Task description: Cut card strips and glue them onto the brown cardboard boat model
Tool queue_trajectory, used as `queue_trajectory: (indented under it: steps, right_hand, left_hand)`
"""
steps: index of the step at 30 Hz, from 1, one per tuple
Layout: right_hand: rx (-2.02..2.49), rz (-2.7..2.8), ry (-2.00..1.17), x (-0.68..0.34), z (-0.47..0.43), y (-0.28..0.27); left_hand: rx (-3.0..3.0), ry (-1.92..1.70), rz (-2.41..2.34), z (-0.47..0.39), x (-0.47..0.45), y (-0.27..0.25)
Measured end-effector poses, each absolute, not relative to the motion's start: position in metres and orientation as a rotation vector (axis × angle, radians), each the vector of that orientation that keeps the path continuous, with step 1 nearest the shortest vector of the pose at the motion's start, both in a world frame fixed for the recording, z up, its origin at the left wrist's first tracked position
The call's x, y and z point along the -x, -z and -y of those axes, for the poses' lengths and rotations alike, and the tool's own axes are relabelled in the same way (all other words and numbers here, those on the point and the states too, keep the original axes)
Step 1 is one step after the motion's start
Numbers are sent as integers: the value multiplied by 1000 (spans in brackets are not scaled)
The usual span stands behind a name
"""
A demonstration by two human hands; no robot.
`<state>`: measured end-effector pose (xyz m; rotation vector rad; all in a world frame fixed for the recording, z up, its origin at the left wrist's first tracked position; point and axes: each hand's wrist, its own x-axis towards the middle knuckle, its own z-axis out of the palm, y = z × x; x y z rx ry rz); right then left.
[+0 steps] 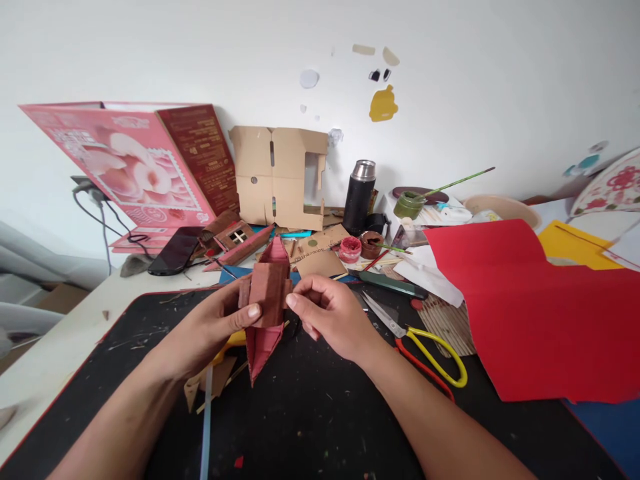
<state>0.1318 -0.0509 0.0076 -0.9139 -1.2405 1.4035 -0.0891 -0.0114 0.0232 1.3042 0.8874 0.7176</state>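
My left fingers (240, 319) grasp a small pink model boat (273, 293) by its brown cover, thumb laid across the near part; the boat's pointed ends face toward me and away. My right fingers (303, 308) are curled at the boat's right side, thumb tip by the cover's edge, and I cannot tell whether they pinch it. Below my fingers, a black mat (310, 427) covers much of the counter (55, 383). A yellow tool (233, 343) sits partly hidden under my left fingers. Just right of my right fingers are the scissors (434, 341), with a dark green tool (393, 285) beyond them and, farther right, a large red sheet (540, 320). Beyond my fingers stand an open pink paint pot (350, 251) and a black flask (359, 200). A phone (175, 251) lies beyond my left fingers, leftward.
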Motion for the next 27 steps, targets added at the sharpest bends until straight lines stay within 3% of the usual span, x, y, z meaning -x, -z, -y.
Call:
queue_trajectory:
  steps: [27]
  right_hand:
    - [905,1224,-1404,-131,52,-9]
  left_hand:
    - [-1281,-746,-898,10,92,-22]
